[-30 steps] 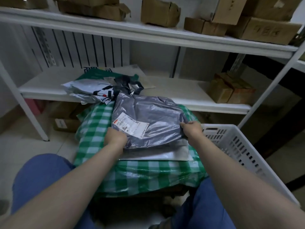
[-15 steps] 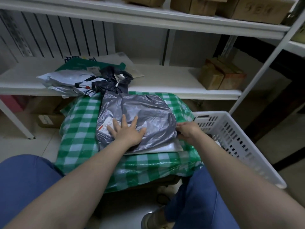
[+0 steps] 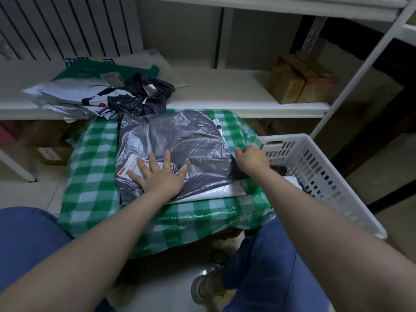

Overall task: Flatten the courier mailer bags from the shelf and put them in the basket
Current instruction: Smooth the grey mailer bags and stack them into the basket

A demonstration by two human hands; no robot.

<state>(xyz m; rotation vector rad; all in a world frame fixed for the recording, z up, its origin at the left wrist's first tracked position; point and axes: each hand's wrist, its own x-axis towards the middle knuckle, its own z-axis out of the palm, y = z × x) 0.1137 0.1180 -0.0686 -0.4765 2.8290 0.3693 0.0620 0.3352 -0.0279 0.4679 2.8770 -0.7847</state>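
Reaching forward over blue-trousered knees and a pale tiled floor (image 3: 168,289), both bare forearms stretch across a low table draped in a green-and-white checked cloth (image 3: 94,158). The grey mailer bag (image 3: 180,140) lies crinkled on that cloth, on top of a white mailer (image 3: 225,190) whose near edge shows beneath it. The left grip (image 3: 161,176) is spread apart, palm down and fingers straight, pressing on the bag's near left part and half covering its shipping label (image 3: 130,167). The right grip (image 3: 252,159) is curled closed on the bag's right edge. Just beside that hand, to the right of the table, sits a white slotted basket (image 3: 326,176); something dark and something white lie inside, too hidden to name. Behind the table runs a white shelf (image 3: 225,91). On its left is a pile of mailer bags (image 3: 74,93), pale, green and dark, with a crumpled dark bag (image 3: 146,95) nearest the table. Cardboard boxes (image 3: 299,82) stand well apart on its right. A ribbed white panel (image 3: 67,25) backs the shelf's left side.
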